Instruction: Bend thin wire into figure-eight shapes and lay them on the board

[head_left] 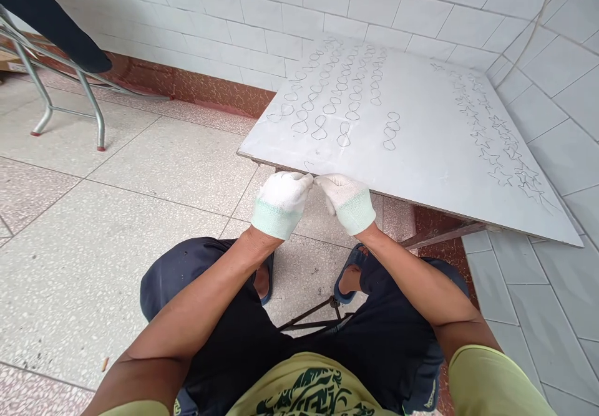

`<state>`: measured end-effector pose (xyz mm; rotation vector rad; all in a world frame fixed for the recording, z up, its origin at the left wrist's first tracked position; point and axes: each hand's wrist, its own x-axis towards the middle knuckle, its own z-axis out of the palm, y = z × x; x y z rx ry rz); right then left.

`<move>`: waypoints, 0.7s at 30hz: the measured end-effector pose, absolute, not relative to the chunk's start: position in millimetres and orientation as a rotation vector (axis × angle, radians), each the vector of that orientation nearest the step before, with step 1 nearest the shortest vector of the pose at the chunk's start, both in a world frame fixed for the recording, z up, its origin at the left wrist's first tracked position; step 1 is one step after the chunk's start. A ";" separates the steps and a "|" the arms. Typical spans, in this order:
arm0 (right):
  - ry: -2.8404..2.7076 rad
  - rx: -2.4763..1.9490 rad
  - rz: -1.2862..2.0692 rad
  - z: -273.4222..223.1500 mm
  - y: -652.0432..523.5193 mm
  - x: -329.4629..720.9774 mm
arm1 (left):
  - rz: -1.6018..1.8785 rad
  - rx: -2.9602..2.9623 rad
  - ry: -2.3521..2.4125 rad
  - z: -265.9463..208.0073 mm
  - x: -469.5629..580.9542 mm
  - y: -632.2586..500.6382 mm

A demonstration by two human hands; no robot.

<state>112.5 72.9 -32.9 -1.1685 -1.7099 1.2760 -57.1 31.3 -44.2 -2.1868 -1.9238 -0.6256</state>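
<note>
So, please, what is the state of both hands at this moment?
Left hand: closed, apparently pinching thin wire.
Right hand: curled near it; whether it grips cannot be told.

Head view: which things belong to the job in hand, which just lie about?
Apparently in use: thin wire piece at left hand and right hand; figure-eight shapes; star shapes; white tabletop.

Apparently just about: metal furniture legs; cable; brown scrap.
</note>
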 end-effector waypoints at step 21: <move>-1.947 -1.057 1.051 -52.3 82.6 108.6 | -0.877 -2.200 -2.047 -57.4 -62.5 38.3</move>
